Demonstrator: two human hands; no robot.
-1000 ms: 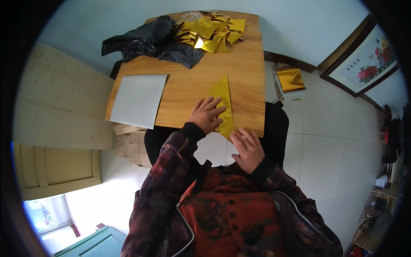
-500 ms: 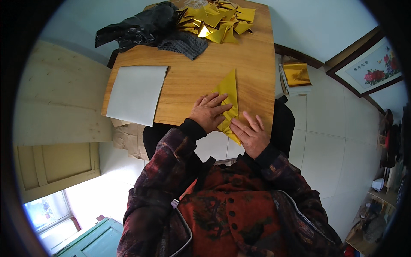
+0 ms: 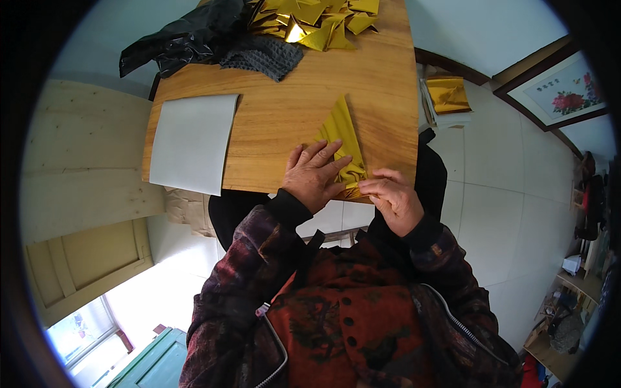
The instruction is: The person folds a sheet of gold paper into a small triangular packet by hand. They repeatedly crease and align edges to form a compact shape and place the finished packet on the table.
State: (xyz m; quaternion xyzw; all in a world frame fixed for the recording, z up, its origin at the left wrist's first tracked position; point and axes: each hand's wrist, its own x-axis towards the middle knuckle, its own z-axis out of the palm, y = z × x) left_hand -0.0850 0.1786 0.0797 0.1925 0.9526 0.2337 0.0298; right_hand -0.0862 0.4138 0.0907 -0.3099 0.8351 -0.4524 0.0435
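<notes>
Fingers of the person's left hand (image 3: 310, 178) are spread, palm down, lying across a piece of gold foil paper (image 3: 343, 123). The right hand (image 3: 396, 202) has its fingers bent, with the fingertips touching the foil's lower right corner; whether they pinch it or only press on it, I cannot tell. The foil lies on the near edge of a wooden surface (image 3: 278, 116), right of its middle, between the two hands. It is a tall triangle whose sharp point faces away from the person, and it is creased and wrinkled at the near end, by the fingertips.

To the left, well apart from the hands, a light grey rectangular sheet (image 3: 194, 142) lies flat near the surface's left edge. At the far end sits a heap of folded gold foil pieces (image 3: 323, 32), shiny and overlapping, cut off by the top of the view. Left of the heap is a crumpled black plastic bag (image 3: 187, 35), and in front of that a dark grey textured cloth (image 3: 264, 57). Beyond the surface's right edge, lower down, is a stack of gold sheets (image 3: 448, 95). Further right is a dark-framed flower picture (image 3: 563, 94).
</notes>
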